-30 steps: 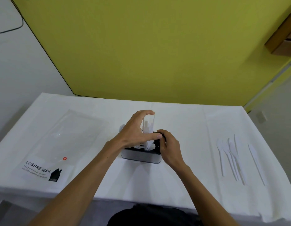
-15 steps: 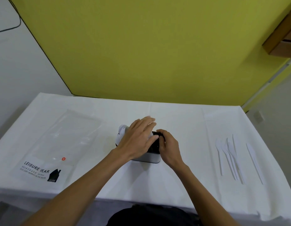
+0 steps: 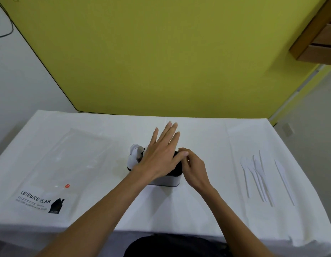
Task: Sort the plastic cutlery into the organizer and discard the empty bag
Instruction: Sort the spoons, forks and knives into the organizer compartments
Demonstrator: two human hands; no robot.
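Note:
A white organizer (image 3: 166, 180) with a dark inside stands at the table's middle. My left hand (image 3: 161, 154) hovers flat over its top, fingers spread and pointing away, holding nothing. My right hand (image 3: 193, 168) grips the organizer's right rim with curled fingers. White cutlery tips (image 3: 135, 152) stick out of the organizer's left end; most of its contents are hidden under my left hand. Several loose white plastic pieces of cutlery (image 3: 257, 175) lie in a row on the right. The clear plastic bag (image 3: 58, 164) printed "LEISURE WEAR" lies flat on the left.
A white cloth covers the table (image 3: 198, 132), whose near edge runs just above my body. A yellow wall stands right behind the far edge. A wooden shelf (image 3: 316, 34) juts out at the upper right.
My left hand held cutlery upright over the organizer, pressed it down inside, and has now let go and opened flat above it. My right hand stayed on the rim.

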